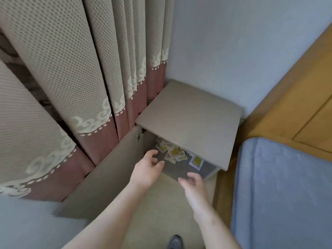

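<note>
Looks like you're mid-reach into the open cabinet (188,126), left hand (146,168) and right hand (195,184) loose-fingered and empty, so next grab those packets (172,152).

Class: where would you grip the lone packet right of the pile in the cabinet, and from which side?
Pinch the lone packet by its near edge, from the open front under the cabinet top. It seems to lie flat on the shelf, so only edges offer a hold; the right hand is nearest.
</note>
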### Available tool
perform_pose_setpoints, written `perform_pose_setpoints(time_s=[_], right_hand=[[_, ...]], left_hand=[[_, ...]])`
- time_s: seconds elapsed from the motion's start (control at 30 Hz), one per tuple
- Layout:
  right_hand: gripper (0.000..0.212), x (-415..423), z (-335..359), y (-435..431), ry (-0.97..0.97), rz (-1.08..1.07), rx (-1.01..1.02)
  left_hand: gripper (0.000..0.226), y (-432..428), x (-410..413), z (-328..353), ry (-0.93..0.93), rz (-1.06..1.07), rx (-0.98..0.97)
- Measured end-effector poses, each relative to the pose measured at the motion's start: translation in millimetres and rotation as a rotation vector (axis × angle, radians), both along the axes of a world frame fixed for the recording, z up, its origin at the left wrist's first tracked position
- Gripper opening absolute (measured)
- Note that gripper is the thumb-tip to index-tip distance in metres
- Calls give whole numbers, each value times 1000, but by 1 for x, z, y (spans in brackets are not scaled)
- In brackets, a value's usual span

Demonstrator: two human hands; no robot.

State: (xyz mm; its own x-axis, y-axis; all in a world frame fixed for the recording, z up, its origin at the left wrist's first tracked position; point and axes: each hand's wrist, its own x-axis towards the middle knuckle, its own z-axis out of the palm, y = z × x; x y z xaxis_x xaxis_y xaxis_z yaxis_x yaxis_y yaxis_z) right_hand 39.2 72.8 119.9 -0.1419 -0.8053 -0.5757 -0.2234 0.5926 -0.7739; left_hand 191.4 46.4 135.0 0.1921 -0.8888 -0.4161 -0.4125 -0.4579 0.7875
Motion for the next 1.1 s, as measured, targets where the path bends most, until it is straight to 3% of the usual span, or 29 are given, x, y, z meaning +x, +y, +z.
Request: perform_pose_setpoints(time_s=[0.17, 0.4, 0.67, 0.77, 0.83, 0.9, 1.03, 1.1], right_hand=[[44, -16, -69, -52, 97, 108, 94], [54, -17, -230, -111, 264, 191, 132], [56, -11, -429, -174, 364, 244, 81], [64, -19, -498, -196, 431, 218, 6], [76, -26, -530, -210, 489, 185, -42], [82, -37, -552, -224, 564, 194, -55], [79, -74, -580, -250, 772, 266, 5], [77, -95, -588, -265, 852, 268, 21]], left_hand=[[43, -46, -1, -79, -77, -114, 92], [48, -114, 10, -240, -200, -219, 175], [52, -182, 1, -427, -374, -465, 66], [63, -215, -5, -502, -320, -582, 52], [77, -235, -9, -542, -339, -694, 36], [84, -252, -18, -571, -496, -832, -9], [84, -272, -49, -608, -631, -906, -178], [84, -279, -67, -620, -637, -929, -155]])
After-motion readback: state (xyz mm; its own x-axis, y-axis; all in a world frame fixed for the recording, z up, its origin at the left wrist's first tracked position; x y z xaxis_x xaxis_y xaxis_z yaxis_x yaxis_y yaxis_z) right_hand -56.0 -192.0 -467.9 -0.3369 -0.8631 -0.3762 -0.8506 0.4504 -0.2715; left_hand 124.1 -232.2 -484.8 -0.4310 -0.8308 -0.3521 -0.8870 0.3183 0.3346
